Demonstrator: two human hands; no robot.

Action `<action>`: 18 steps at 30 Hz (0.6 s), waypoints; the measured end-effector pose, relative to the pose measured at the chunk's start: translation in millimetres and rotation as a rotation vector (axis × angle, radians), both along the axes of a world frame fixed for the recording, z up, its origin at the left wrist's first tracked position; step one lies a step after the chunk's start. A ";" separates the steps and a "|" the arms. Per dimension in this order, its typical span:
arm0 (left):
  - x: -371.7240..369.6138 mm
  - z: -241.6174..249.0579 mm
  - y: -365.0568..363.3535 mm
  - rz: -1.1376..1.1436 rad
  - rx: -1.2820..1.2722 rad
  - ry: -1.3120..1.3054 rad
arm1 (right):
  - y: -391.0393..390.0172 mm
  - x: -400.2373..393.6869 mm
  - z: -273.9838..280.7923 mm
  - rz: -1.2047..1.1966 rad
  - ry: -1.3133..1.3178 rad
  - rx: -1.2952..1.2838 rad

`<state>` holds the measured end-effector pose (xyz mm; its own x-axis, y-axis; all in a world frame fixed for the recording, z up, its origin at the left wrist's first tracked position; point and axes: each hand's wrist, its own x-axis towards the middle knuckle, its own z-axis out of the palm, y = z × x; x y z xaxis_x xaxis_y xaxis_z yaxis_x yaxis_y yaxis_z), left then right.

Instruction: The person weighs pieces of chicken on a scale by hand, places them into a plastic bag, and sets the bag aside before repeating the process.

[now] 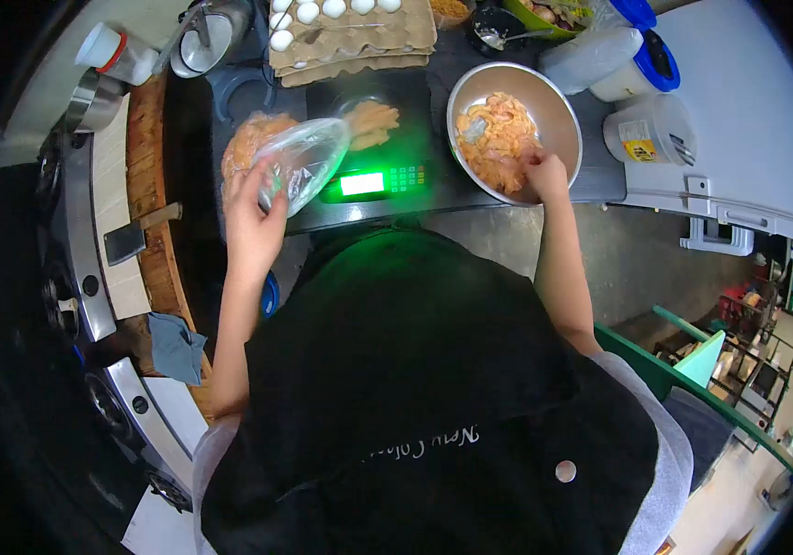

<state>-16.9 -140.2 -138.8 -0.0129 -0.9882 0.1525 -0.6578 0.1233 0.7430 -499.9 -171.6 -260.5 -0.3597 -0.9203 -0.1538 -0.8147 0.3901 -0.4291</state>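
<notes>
At the left, I see a cleaver (124, 243) lying on a tiled, wood-edged counter (119, 208). Next, the left hand (256, 201) grips a clear plastic bag (309, 159), beside orange-pink raw meat (247, 139) on the dark table (341, 218). Then comes a scale (408, 179), its display glowing green-white, with pale meat strips (371, 124) on top; an egg tray (359, 43) sits beyond. Right of it, a steel bowl (567, 111) holds meat pieces (498, 139). The right hand (545, 174) reaches in, fingers bunched against them; I cannot tell whether it grips one.
</notes>
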 end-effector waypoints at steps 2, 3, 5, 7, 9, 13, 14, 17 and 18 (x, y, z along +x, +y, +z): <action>-4.6 3.7 3.7 0.024 0.045 -0.005 | -1.6 -0.6 -4.2 0.045 -0.020 0.021; -6.2 3.6 5.7 0.027 0.043 -0.011 | -2.5 4.1 -1.8 0.046 -0.054 0.039; -10.2 7.0 9.5 0.029 0.038 -0.013 | -5.8 12.8 3.4 0.048 -0.084 0.053; -16.1 15.6 13.5 0.042 0.106 0.040 | -9.2 19.4 9.0 0.049 -0.082 0.045; -15.4 12.0 14.8 0.034 0.058 0.034 | -14.3 16.9 6.5 0.059 -0.053 0.057; -7.1 0.2 18.8 0.026 -0.040 -0.052 | -19.7 24.7 5.4 0.187 0.019 0.002; -6.9 0.6 19.9 0.030 -0.041 -0.052 | -20.1 31.1 12.7 0.208 0.071 0.041; -7.7 3.0 22.7 0.049 0.029 -0.013 | -20.5 33.3 -0.9 0.248 0.057 0.003; -7.9 3.5 23.1 0.064 0.052 -0.008 | -21.2 35.4 0.2 0.253 0.055 0.002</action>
<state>-24.8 -117.1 -135.3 0.0497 -0.9937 0.1006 -0.6689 0.0417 0.7422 -464.6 -192.8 -260.3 -0.1260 -0.9818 -0.1421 -0.9085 0.1717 -0.3810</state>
